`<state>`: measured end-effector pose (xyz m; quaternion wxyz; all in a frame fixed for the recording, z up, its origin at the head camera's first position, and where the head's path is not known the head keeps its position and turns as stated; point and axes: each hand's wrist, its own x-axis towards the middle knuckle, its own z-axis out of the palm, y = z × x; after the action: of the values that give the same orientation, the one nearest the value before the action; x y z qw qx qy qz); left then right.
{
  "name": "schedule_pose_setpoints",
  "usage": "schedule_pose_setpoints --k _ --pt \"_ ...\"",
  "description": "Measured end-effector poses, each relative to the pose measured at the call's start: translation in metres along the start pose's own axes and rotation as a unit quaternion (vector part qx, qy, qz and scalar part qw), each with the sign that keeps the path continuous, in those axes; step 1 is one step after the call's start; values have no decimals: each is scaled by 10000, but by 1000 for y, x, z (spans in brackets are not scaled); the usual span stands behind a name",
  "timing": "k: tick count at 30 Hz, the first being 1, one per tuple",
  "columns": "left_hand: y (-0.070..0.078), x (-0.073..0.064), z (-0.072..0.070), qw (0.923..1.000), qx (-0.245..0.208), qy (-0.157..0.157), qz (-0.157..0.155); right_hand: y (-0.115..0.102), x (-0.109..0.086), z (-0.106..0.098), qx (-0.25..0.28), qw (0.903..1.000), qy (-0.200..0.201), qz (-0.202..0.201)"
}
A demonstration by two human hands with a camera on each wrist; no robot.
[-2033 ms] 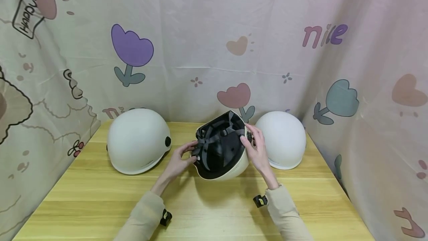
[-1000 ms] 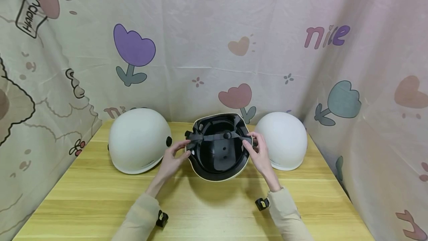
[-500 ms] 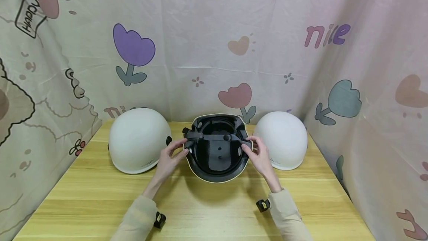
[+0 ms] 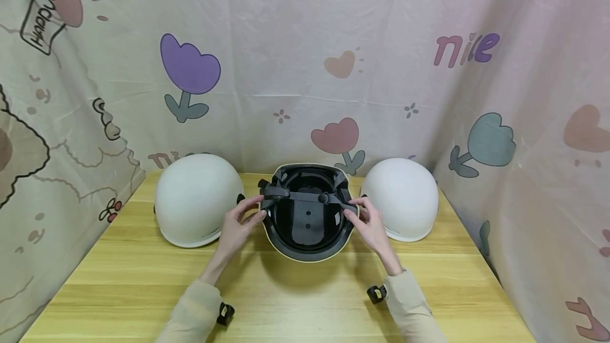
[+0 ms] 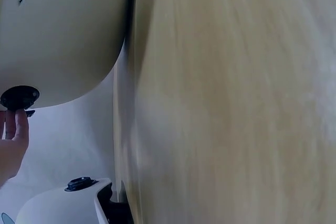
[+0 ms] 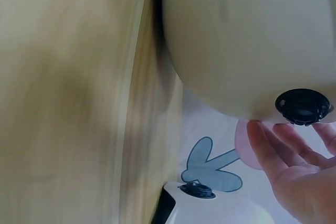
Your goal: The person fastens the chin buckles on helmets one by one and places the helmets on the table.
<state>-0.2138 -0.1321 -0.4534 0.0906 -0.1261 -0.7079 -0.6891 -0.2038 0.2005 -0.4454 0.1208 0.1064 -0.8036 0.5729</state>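
An upside-down cream helmet (image 4: 308, 257) fills the middle of the head view, its black padded inside facing up. A grey chin strap (image 4: 305, 196) with a buckle runs across its opening. My left hand (image 4: 236, 226) pinches the left rim, and my right hand (image 4: 370, 225) pinches the right rim. In the left wrist view, fingertips (image 5: 21, 121) touch beside a black round side knob (image 5: 20, 98). Fingers (image 6: 268, 145) lie against the shell by the other knob (image 6: 303, 106) in the right wrist view. Whether the shell touches the table, I cannot tell.
Two more white helmets stand dome up on the wooden table (image 4: 295, 311), one at the left (image 4: 197, 200) and one at the right (image 4: 400, 200). They stand close beside the middle one. A patterned cloth (image 4: 286, 57) hangs behind and at both sides.
The middle helmet has turned from a slant to nearly straight and shifted slightly left. My left hand has moved left with its rim. Both side helmets have stayed put.
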Motion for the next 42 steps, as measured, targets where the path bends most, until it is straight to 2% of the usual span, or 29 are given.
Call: schedule_pose_setpoints --k 8,12,17,21,26,35,42 --pt "5 -3 2 9996 194 -58 209 -28 -7 -7 -47 9998 -202 -9" --pt "6 -4 3 9994 207 -42 262 -15 -4 -7 -49 9998 -190 -43" --pt "4 -4 2 9994 244 5 264 4 3 -4 -360 9991 -41 -216" --pt "4 -4 1 9995 271 20 185 1 5 -4 -634 9972 93 -382" --pt "4 -4 0 9994 298 21 154 -16 6 -5 -705 9959 -20 -572" --pt "3 -3 -1 9994 239 68 261 -17 19 -12 -1296 9802 -236 -1481" --pt "2 -3 -1 9992 171 118 351 -32 35 -18 -1413 9729 -828 -1630"
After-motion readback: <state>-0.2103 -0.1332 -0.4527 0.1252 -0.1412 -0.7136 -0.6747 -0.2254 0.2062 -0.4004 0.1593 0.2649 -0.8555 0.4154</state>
